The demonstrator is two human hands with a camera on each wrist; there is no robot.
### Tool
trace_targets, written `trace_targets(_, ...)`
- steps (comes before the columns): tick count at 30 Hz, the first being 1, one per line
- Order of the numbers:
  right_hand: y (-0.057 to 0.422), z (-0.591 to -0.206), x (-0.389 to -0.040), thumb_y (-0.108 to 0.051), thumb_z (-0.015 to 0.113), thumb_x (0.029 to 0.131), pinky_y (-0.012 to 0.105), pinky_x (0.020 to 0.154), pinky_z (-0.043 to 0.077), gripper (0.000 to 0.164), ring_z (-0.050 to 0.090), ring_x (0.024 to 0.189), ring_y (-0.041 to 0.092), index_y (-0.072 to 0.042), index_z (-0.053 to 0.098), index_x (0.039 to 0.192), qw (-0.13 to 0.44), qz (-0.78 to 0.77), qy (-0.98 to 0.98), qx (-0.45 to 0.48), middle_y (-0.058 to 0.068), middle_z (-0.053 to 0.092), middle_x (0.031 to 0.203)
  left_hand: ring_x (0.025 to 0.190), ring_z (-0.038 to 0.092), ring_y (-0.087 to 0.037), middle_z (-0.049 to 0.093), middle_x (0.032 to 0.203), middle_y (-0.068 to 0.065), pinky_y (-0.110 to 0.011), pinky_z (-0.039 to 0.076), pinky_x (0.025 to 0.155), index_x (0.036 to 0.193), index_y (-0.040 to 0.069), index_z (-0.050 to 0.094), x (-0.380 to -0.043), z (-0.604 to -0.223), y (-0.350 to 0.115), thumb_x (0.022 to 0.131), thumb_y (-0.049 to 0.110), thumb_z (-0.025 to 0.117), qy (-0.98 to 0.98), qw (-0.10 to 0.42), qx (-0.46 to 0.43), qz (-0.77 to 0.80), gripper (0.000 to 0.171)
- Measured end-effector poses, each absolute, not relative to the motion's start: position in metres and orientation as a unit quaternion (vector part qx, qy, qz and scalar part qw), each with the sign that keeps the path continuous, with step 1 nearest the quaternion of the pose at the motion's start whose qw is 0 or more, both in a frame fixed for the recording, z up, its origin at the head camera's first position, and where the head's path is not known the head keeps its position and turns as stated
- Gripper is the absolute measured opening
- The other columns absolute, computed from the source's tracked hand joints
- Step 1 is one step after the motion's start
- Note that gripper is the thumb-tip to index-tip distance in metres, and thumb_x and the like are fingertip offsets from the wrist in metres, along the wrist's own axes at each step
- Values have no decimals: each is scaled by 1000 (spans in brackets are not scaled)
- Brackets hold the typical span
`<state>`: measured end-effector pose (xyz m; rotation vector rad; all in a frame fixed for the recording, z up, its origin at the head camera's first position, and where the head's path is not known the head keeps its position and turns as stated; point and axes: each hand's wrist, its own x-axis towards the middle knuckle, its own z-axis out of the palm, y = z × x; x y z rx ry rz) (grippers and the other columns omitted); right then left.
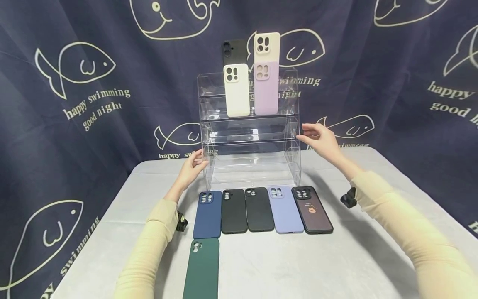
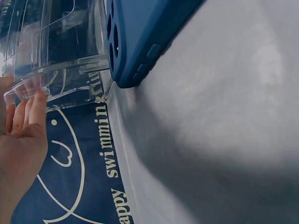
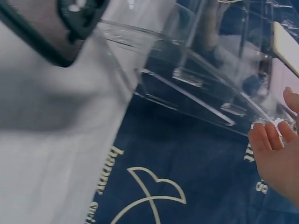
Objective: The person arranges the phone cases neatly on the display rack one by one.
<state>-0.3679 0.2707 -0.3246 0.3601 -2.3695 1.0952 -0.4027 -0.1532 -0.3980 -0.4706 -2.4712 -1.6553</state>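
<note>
A clear acrylic display stand (image 1: pixel 250 145) with stepped tiers stands at the back of the table. My left hand (image 1: pixel 191 168) is at its left side, and in the left wrist view the fairly straight fingers (image 2: pixel 37 109) reach the clear edge. At the right side is my right hand (image 1: pixel 323 141), its thumb tip at the stand's edge and fingers loosely bent and apart from the thumb. Upper tiers carry a black phone case (image 1: pixel 239 53), a cream one (image 1: pixel 274 50), a white one (image 1: pixel 237 93) and a lilac one (image 1: pixel 266 93).
Before the stand lies a row of phone cases: navy blue (image 1: pixel 207 218), black (image 1: pixel 234 214), another black (image 1: pixel 260 211), periwinkle (image 1: pixel 287 214) and a dark printed one (image 1: pixel 313 216). A green case (image 1: pixel 201 270) lies nearer. Behind hangs a dark blue fish-print curtain (image 1: pixel 112 158).
</note>
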Motion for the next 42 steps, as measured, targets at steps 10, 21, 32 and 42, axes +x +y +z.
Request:
trace_targets(10, 285, -365, -367, -23, 70, 85, 49, 94, 48, 64, 57, 110, 41, 3, 42, 137, 193, 407, -883, 133, 27, 57, 122, 124, 46, -40, 40, 137, -26, -49, 43, 103, 145, 5, 30, -392, -397, -147, 94, 17, 57, -821, 45, -139, -552, 59)
trace_targets(21, 290, -402, -362, -20, 68, 86, 54, 100, 42, 64, 51, 116, 47, 9, 39, 136, 162, 401, -878, 206, 33, 50, 129, 121, 49, -39, 44, 135, -24, -47, 43, 103, 144, 7, 34, -403, -416, -154, 93, 16, 59, -810, 62, -156, -563, 58)
trace_targets(32, 286, -410, -358, -13, 66, 87, 52, 97, 43, 61, 54, 112, 45, 8, 38, 137, 177, 373, -880, 234, 31, 53, 125, 122, 48, -40, 44, 136, -24, -48, 40, 106, 144, 6, 33, -404, -414, -156, 93, 15, 59, -802, 63, -160, -573, 59)
trace_targets(42, 284, -415, -363, -8, 64, 87, 51, 98, 42, 56, 52, 113, 46, 11, 40, 134, 200, 361, -878, 243, 32, 51, 127, 121, 49, -39, 44, 136, -24, -47, 40, 106, 143, 6, 34, -403, -409, -154, 92, 15, 60, -804, 62, -157, -571, 58)
